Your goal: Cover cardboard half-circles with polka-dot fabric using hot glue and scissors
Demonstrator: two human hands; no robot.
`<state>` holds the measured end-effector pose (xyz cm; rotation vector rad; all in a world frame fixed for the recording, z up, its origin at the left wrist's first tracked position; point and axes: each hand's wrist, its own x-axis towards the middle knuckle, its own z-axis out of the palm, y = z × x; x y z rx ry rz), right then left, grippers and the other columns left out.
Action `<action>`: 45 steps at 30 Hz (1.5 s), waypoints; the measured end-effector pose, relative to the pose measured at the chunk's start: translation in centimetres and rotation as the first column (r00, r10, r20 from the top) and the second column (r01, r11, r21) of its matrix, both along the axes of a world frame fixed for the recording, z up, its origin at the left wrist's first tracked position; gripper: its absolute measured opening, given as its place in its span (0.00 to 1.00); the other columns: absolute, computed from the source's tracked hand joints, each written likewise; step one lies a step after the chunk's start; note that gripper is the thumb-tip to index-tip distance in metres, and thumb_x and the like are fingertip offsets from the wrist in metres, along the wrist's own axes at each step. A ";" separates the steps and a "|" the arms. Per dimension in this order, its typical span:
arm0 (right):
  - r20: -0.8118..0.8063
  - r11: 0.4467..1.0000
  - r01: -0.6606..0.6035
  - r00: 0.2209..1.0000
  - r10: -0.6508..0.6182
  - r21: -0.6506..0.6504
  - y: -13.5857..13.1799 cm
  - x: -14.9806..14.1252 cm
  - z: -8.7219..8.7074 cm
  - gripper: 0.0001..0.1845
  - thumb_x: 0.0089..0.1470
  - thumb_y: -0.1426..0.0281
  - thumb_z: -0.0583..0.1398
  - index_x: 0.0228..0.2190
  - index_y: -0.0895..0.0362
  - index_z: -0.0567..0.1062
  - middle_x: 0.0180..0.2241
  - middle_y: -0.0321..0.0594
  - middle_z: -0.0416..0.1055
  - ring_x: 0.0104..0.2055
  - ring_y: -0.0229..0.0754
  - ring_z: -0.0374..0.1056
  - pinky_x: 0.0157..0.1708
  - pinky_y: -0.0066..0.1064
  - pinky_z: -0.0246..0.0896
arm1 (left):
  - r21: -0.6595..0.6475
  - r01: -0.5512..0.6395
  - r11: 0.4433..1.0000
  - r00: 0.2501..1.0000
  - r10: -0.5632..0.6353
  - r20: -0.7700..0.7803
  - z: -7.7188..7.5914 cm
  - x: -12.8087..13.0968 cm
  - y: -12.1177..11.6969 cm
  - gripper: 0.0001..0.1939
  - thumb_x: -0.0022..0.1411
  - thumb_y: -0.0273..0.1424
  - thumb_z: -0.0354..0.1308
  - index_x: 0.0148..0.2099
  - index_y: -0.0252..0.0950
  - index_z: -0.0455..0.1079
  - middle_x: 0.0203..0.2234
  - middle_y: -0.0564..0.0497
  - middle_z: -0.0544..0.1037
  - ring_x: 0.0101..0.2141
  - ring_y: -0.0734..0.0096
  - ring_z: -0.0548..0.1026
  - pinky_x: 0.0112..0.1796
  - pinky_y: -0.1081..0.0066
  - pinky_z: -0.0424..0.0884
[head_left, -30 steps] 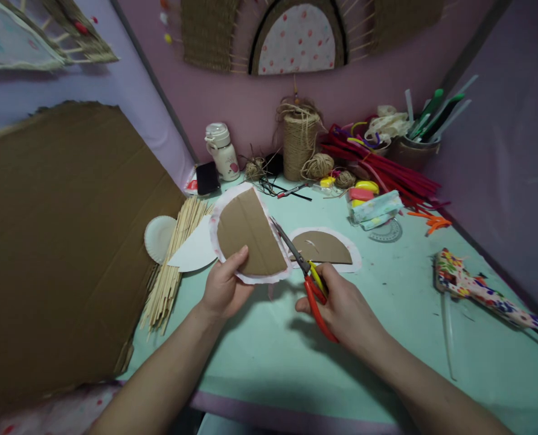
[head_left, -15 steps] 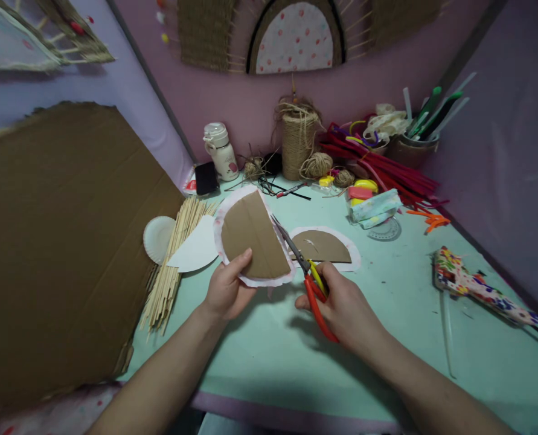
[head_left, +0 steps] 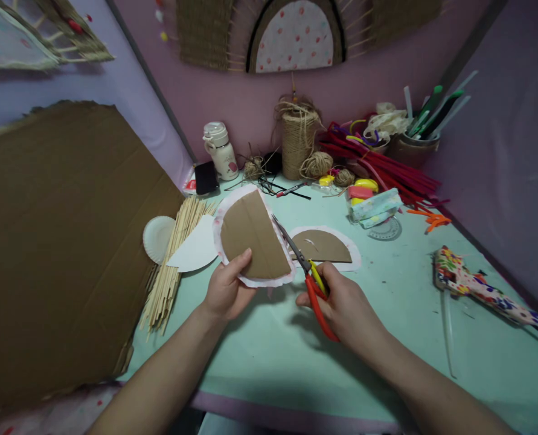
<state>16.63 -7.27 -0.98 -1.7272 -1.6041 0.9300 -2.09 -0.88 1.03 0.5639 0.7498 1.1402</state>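
Note:
My left hand [head_left: 230, 284] grips a half-round cardboard piece [head_left: 255, 238] by its lower edge, thumb on the brown face. White paper with pinkish marks [head_left: 218, 226] borders the cardboard all round. In my right hand [head_left: 345, 305] is a pair of scissors [head_left: 314, 293] with red and yellow handles. The blades point up and left along the straight side of the held piece; whether they touch the paper I cannot tell. Behind the scissors, a second half-round cardboard piece [head_left: 327, 246] lies on its own paper border on the table.
A large cardboard sheet [head_left: 69, 241] stands at left beside a bundle of thin sticks [head_left: 171, 290] and white paper [head_left: 196, 248]. Behind are a bottle [head_left: 221, 154], a twine spool [head_left: 297, 142] and red pipe cleaners [head_left: 386, 166]. A flower-patterned glue gun [head_left: 477, 290] lies at right.

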 end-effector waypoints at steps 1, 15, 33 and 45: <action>0.002 1.000 -0.002 1.000 0.002 0.007 0.0 0.0 -0.1 0.08 0.52 0.67 0.57 0.28 0.49 0.59 0.20 0.29 0.69 0.25 0.42 0.68 0.23 0.28 0.51 | -0.003 0.000 1.000 1.000 0.000 -0.003 0.1 0.0 0.0 0.29 0.54 0.28 0.65 0.59 0.38 0.68 0.45 0.47 0.81 0.52 0.52 0.74 0.54 0.55 0.69; -0.059 0.999 -0.032 0.998 0.031 -0.016 -0.1 0.1 0.1 0.07 0.54 0.69 0.56 0.29 0.50 0.59 0.27 0.32 0.78 0.27 0.40 0.68 0.26 0.27 0.53 | 0.015 0.035 0.999 0.999 -0.035 0.019 -0.2 -0.2 0.0 0.29 0.55 0.29 0.65 0.60 0.37 0.67 0.43 0.47 0.82 0.49 0.53 0.76 0.52 0.55 0.71; 0.436 0.974 -0.189 0.871 0.226 -0.126 -0.1 -0.3 -0.6 0.10 0.61 0.61 0.54 0.31 0.54 0.65 0.31 0.43 0.73 0.30 0.47 0.68 0.25 0.32 0.48 | 0.125 -0.183 0.975 0.983 0.180 0.040 0.9 -2.8 3.5 0.26 0.62 0.29 0.55 0.62 0.33 0.63 0.46 0.40 0.80 0.51 0.54 0.75 0.54 0.51 0.68; 0.196 0.933 -0.272 0.954 0.228 0.237 0.4 -0.1 -1.3 0.10 0.61 0.69 0.55 0.34 0.57 0.76 0.37 0.47 0.72 0.41 0.50 0.67 0.42 0.40 0.60 | -0.020 0.167 0.986 0.977 -0.163 0.137 -0.2 -1.4 1.5 0.23 0.57 0.30 0.61 0.54 0.30 0.71 0.41 0.40 0.82 0.52 0.48 0.74 0.57 0.48 0.63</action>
